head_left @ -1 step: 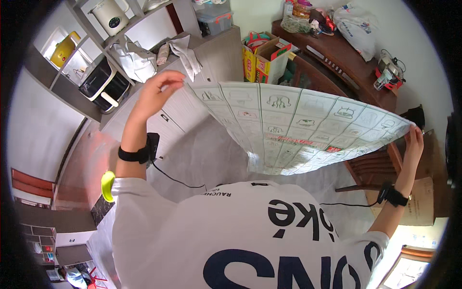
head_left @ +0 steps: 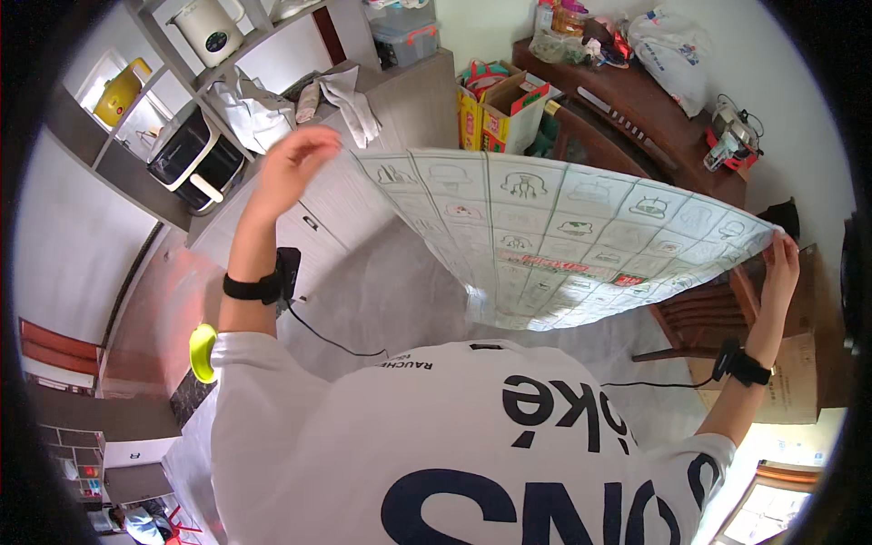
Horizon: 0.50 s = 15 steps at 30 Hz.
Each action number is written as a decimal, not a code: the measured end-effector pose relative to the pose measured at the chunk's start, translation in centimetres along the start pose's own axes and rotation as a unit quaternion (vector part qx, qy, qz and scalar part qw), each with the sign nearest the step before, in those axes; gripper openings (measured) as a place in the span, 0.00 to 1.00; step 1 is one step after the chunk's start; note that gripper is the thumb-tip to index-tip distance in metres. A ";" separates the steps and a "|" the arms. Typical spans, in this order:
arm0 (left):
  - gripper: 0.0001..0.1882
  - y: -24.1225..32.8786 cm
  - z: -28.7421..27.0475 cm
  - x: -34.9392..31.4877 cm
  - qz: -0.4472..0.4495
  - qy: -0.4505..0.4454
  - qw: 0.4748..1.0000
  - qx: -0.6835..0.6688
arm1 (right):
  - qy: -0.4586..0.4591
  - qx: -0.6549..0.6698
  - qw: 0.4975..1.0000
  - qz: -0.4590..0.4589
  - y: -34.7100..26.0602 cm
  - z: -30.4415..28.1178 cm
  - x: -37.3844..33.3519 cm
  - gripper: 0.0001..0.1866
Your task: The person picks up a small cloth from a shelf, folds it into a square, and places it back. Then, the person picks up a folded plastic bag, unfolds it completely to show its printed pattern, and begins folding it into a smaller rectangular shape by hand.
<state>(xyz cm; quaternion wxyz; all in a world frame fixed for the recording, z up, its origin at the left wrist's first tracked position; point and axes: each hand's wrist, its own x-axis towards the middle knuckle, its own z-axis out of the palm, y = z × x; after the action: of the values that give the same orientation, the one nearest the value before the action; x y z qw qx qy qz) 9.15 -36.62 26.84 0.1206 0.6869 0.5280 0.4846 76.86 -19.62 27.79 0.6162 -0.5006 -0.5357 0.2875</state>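
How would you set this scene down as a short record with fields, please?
Left hand: raised, fingertips at the sheet's upper left corner; grip unclear
Right hand: pinching the sheet's upper right corner
Sheet: pale, printed with a grid of line drawings, spread between the hands and hanging down
Wrists: a black strap on each
Beyond the sheet: an open box and a brown desk
On the desk: a white bag, among other items
Shelves, left: a black appliance
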 end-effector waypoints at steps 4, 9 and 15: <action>0.34 -15.9 -0.6 -3.4 -0.149 0.092 0.984 -0.035 | -0.086 -0.037 0.993 -0.078 -6.6 5.2 0.1 0.09; 0.53 -15.8 13.5 -11.4 -0.309 -0.280 0.886 -0.205 | -0.109 -0.172 0.965 -0.162 -18.1 16.4 -4.5 0.09; 0.51 -19.2 16.5 -7.7 -0.396 -0.045 0.825 -0.401 | -0.142 -0.225 0.932 -0.245 -28.0 23.4 -9.9 0.09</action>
<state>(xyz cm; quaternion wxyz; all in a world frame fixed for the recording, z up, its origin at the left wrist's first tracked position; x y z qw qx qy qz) 10.77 -29.50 1.43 0.5906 0.3304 0.5080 0.5328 46.99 -30.57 48.24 0.4560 -0.4334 -0.7744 0.0674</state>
